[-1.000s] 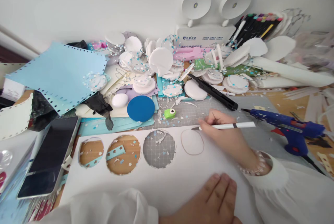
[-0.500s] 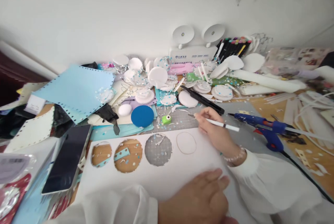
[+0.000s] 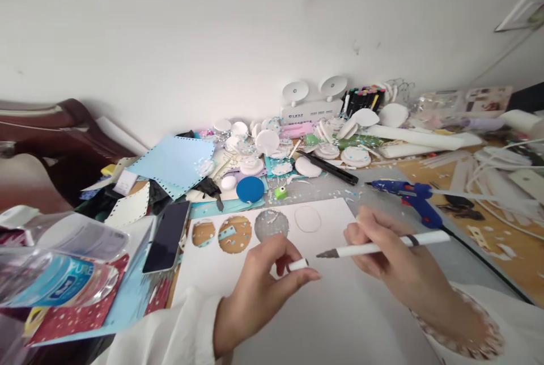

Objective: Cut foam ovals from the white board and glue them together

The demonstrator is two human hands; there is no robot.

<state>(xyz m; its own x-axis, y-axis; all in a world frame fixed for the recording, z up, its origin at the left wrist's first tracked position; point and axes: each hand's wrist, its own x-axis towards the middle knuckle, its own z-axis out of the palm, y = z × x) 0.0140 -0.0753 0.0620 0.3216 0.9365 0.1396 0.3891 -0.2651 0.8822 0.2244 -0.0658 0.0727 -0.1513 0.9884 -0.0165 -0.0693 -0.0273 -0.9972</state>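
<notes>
From the head camera I see my right hand [image 3: 395,268] closed round a pen [image 3: 378,247], thumb and first fingers pinching the barrel near the middle while the rest of the hand curls loosely under it. The pen hangs just above the white sheet [image 3: 329,229], lying nearly level with its tip pointing left toward my other hand. It is a slim white stick with a dark grey point and a narrow dark band toward the back end. I judge it light, stiff and rather smooth, so a grip close to the point gives the steadiest hold; held far back it would wobble. My left hand [image 3: 259,291] is mostly closed, thumb and forefinger nipping the small white cap [image 3: 298,264], which sits just beside the pen's tip without touching it. The cap looks tiny and slick, easy to drop, best pinched across its sides. Beyond my hands the sheet carries three round cut-outs [image 3: 234,234] and a pencilled circle [image 3: 307,219]. A blue glue gun [image 3: 414,194] lies near on the right, a phone [image 3: 167,237] at the sheet's left edge, and a blue disc [image 3: 250,189] sits among the paper scraps behind.
</notes>
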